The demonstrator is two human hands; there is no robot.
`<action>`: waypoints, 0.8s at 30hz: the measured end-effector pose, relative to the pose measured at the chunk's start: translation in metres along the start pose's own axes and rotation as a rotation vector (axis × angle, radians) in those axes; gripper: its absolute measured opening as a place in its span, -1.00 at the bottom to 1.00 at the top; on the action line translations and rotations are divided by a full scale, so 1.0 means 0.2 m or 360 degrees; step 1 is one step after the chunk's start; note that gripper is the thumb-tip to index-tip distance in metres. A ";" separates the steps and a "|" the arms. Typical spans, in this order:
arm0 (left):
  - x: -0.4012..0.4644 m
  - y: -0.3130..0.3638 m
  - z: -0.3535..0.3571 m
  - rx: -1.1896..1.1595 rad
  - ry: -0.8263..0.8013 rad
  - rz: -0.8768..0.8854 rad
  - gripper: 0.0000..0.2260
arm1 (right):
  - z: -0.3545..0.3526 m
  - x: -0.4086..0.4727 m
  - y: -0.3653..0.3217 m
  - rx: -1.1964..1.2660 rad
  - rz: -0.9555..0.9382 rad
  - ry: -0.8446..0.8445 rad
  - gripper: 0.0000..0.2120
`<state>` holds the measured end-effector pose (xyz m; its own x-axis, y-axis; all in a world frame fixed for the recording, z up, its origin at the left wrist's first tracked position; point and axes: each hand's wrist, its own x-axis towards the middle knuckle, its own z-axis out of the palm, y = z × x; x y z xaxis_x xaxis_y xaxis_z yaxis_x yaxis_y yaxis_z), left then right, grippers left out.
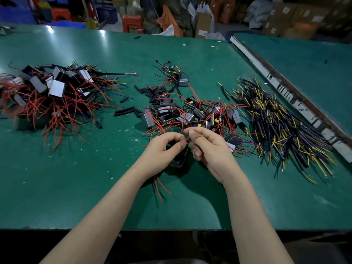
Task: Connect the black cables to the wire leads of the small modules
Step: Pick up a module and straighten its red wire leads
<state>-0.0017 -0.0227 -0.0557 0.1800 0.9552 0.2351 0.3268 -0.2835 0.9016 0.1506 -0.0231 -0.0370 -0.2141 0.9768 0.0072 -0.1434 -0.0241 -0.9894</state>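
My left hand (163,147) and my right hand (207,147) meet above the green table (76,178), fingertips almost touching. Between them both pinch a thin red wire lead (187,139). A small black module (180,159) hangs under my hands, mostly hidden, with red leads (162,187) trailing toward me. A loose heap of small modules with red wires (190,113) lies just beyond my hands. A pile of black cables with yellow and blue ends (282,126) lies to the right.
A bigger heap of modules with red wires and cables (51,96) sits at the left. Short black sleeve pieces (152,94) are scattered in the middle. A white rail (285,88) runs along the right side, with a second green table beyond. Boxes and stools stand behind.
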 end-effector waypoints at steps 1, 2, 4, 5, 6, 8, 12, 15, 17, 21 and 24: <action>0.00 0.00 0.00 -0.0002 -0.0020 -0.0009 -0.93 | 0.00 0.00 0.00 -0.0041 -0.0019 0.0009 -0.82; 0.00 0.00 0.00 0.0003 -0.0033 -0.0013 -0.93 | 0.00 0.00 0.00 -0.0096 -0.0041 0.0027 -0.85; -0.01 0.01 0.00 0.0033 -0.0041 -0.0003 -0.95 | -0.01 0.00 0.01 -0.0178 -0.0082 0.0095 -0.90; -0.01 0.01 0.00 0.0060 -0.0037 0.0010 -0.93 | -0.01 0.00 0.02 -0.0201 -0.0099 0.0142 -0.92; -0.01 0.01 0.00 0.0091 -0.0030 0.0024 -0.91 | 0.00 0.00 0.02 -0.0222 -0.0115 0.0189 -0.93; -0.01 0.01 0.00 0.0163 -0.0009 0.0053 -0.88 | 0.00 0.01 0.03 -0.0243 -0.0144 0.0270 -0.92; -0.01 0.01 0.01 0.0314 0.0052 0.0120 -0.93 | 0.03 0.01 0.04 -0.0244 -0.0199 0.0371 -0.89; -0.01 0.01 0.01 0.0348 0.0087 0.0137 -0.96 | 0.05 0.01 0.06 -0.0248 -0.0234 0.0428 -0.90; -0.01 0.01 0.01 0.0382 0.0096 0.0151 -0.96 | 0.06 0.00 0.06 -0.0239 -0.0242 0.0457 -0.89; -0.01 0.01 0.01 0.0369 0.0109 0.0138 -0.95 | 0.06 0.00 0.05 -0.0182 -0.0139 0.0479 -0.86; -0.01 0.00 0.01 0.0292 0.0110 0.0097 -0.92 | 0.05 0.00 0.02 -0.0061 -0.0005 0.0399 -0.89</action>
<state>-0.0007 -0.0247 -0.0558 0.1425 0.9375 0.3174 0.4820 -0.3458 0.8051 0.1399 -0.0258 -0.0402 0.0334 0.9992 -0.0213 -0.1061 -0.0176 -0.9942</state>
